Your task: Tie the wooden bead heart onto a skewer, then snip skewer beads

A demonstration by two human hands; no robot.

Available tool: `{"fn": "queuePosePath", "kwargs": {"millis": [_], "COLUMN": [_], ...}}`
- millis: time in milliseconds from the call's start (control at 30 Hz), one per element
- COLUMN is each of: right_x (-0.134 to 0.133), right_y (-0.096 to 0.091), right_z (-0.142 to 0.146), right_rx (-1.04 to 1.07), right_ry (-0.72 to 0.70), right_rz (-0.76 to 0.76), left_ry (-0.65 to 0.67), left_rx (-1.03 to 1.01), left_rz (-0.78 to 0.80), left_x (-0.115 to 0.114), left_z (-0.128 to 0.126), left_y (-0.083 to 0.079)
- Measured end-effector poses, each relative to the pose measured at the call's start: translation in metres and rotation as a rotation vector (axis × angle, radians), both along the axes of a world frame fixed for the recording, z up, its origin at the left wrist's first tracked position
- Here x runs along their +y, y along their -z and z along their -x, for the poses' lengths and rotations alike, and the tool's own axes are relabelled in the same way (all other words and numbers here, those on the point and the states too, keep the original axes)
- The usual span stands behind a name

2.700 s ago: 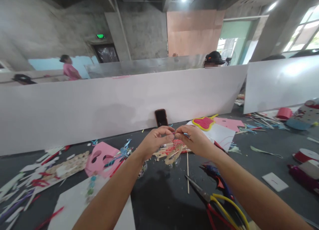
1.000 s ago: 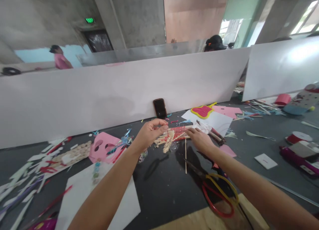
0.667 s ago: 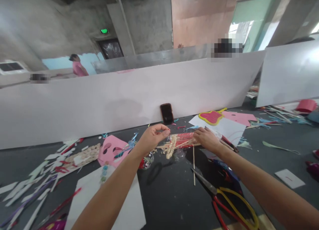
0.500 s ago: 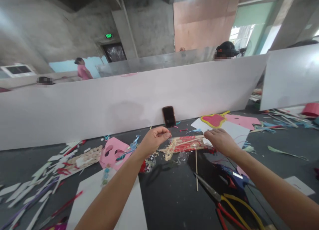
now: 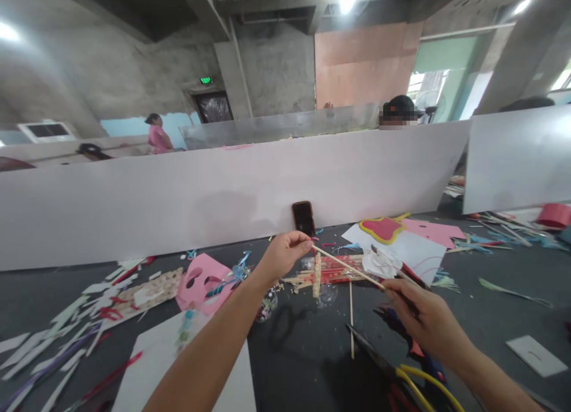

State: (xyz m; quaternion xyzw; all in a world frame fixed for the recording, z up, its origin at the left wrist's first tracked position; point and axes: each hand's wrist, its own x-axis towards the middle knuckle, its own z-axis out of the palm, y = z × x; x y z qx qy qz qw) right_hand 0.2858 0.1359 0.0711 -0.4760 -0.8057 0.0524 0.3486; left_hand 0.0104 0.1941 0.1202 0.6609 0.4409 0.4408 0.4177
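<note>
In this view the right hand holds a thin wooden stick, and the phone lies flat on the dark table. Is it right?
Not quite: the head view shows the phone standing upright against the white board, not lying flat. The rest is right: the right hand holds a thin wooden stick, over the dark table.
</note>
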Motion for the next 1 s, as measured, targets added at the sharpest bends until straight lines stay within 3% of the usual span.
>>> {"fn": "queuePosePath", "kwargs": {"millis": [567,1000], "right_x": [-0.017,-0.033], "right_y": [-0.002,-0.006], "right_z": [-0.011,0.008], "right_rx": [0.012,0.15], "right_ry": [0.058,0.081], "right_rz": [-0.026,0.022], "left_ry": [0.06,-0.051], "left_rx": [0.004,0.048], "left_rz": [-0.081,-0.185], "left_x": [-0.003,-0.007], "left_z": [-0.012,-0.025], "left_y": [-0.003,-0.007]}}
